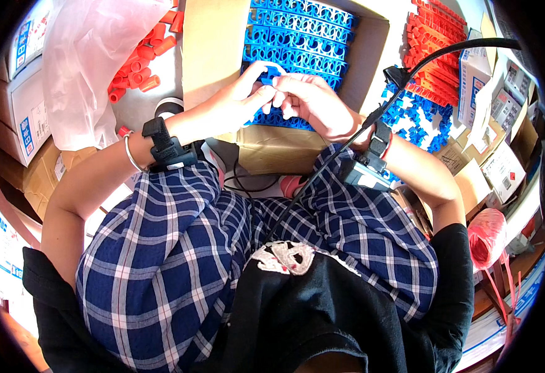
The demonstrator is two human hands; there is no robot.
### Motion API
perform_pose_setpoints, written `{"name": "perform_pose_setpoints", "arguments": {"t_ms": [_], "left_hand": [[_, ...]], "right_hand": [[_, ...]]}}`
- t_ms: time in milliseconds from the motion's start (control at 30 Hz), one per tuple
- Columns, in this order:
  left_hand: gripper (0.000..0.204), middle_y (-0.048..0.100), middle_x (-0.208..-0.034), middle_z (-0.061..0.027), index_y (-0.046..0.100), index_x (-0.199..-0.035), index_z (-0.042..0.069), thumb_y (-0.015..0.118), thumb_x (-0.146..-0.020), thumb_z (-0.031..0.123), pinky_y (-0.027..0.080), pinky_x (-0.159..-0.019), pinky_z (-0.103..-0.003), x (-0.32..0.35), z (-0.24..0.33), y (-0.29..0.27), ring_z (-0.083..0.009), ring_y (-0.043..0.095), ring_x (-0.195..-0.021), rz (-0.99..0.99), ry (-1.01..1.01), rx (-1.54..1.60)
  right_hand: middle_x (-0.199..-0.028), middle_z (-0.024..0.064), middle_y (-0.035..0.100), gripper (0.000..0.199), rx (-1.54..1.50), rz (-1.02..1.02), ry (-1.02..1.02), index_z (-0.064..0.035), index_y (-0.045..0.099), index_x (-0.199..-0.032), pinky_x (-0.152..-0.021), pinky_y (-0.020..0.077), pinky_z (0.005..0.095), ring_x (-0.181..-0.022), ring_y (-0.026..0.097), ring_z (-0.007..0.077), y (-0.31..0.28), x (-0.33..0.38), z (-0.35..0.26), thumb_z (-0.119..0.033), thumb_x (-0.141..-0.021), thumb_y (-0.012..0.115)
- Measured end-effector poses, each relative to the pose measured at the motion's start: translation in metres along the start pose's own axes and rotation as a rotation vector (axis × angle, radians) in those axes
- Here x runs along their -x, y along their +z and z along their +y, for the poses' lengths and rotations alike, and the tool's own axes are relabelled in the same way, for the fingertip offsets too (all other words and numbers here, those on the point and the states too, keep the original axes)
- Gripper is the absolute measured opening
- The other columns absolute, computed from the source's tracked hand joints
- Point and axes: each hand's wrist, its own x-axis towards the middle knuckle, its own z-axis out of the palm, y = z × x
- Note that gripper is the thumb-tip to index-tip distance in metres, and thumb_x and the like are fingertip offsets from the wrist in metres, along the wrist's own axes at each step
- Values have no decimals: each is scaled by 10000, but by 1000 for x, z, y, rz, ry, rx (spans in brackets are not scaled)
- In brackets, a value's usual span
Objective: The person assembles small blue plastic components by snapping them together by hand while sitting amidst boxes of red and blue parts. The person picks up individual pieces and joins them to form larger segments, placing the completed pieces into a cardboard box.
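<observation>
Above an open cardboard box [272, 149], my two hands meet at a small blue plastic clip [270, 76]. Its shape is partly hidden by my fingers. My left hand [247, 96] pinches the clip between thumb and fingers. From the other side, my right hand [313, 99] closes on it, with thumb and fingertips pressed together. Below them, neat rows of blue plastic clips [297, 37], each with round openings, fill the box.
Red plastic tubes [141, 71] lie loose at the far left beside a translucent plastic bag [77, 74]. To the right are stacked red strips of clips [434, 50] and scattered blue pieces [418, 121]. A black cable [372, 118] crosses near my right wrist. Cartons [30, 112] stand alongside.
</observation>
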Motion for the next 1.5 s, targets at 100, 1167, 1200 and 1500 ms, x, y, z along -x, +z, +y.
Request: {"name": "perform_pose_setpoints", "arguments": {"t_ms": [100,1167,1200,1500], "left_hand": [[294,493,-825,-4,386,-1303,105,415,-1016,164,396,-631,-205,2,0,1,-65,464,-760,29,-1,-16],[212,534,-820,24,470,-1172,141,365,-1013,234,356,-466,-176,6,9,-10,-30,429,-601,-63,-145,-210],[210,531,-815,27,478,-1160,141,367,-1012,239,359,-470,-179,6,9,-10,-30,428,-602,-67,-144,-219],[202,521,-801,41,509,-1124,147,388,-1009,262,344,-477,-176,5,10,-12,-23,396,-594,-108,-200,-186]], "right_hand": [[-791,51,672,220,-85,-25,68,-36,655,-881,-581,429,196,-607,529,67,1,-3,1,-233,-932,571],[-890,105,638,191,1598,221,-675,-71,569,-948,-663,529,403,-783,647,308,-43,-6,-34,-223,-835,597],[-890,105,638,191,1597,222,-674,-71,569,-948,-663,529,403,-783,647,308,-42,-5,-32,-223,-835,597],[-720,109,633,198,1543,230,-593,-68,548,-952,-583,511,390,-661,642,284,-42,-18,-11,-187,-825,642]]}}
